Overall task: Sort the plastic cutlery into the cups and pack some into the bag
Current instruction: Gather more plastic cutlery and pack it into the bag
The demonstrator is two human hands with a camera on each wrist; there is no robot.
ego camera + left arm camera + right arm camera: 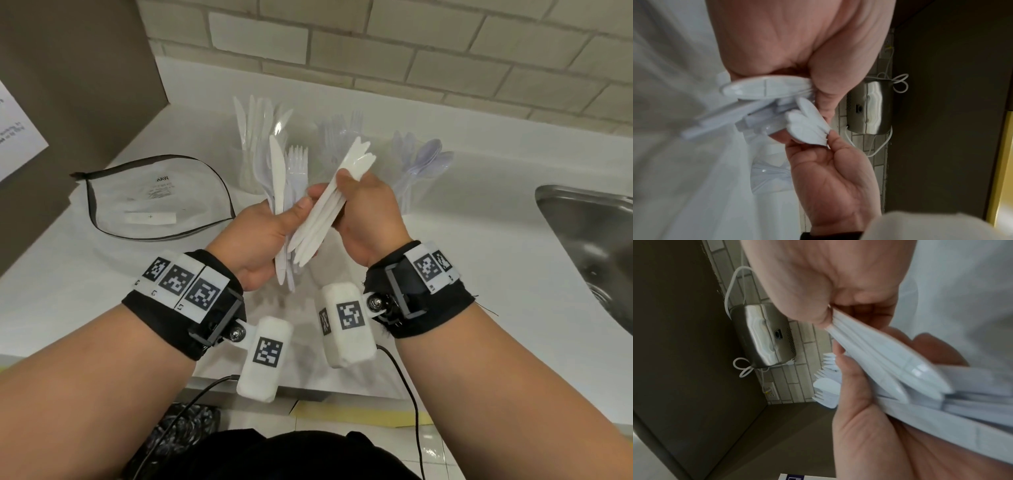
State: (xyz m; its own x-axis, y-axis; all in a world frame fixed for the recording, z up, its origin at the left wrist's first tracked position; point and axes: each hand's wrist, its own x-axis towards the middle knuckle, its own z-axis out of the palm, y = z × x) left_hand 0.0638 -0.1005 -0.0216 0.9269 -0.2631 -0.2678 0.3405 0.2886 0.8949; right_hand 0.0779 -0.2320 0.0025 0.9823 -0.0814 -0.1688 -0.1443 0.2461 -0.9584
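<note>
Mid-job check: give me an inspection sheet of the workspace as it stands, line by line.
Surface: white counter, bare around the hands.
Job's things: three clear cups at the back, holding knives, forks and spoons; clear zip bag lies open at the left, contents unclear.
Clutter: nothing seen.
Grippers: left hand grips a mixed cutlery bunch; right hand pinches a fan of white knives.
Cables: black leads hang from the wrist cameras; a white cord runs to a steel wall unit.
Surroundings: brick-tile wall, steel sink on the right, brown panel on the left.
</note>
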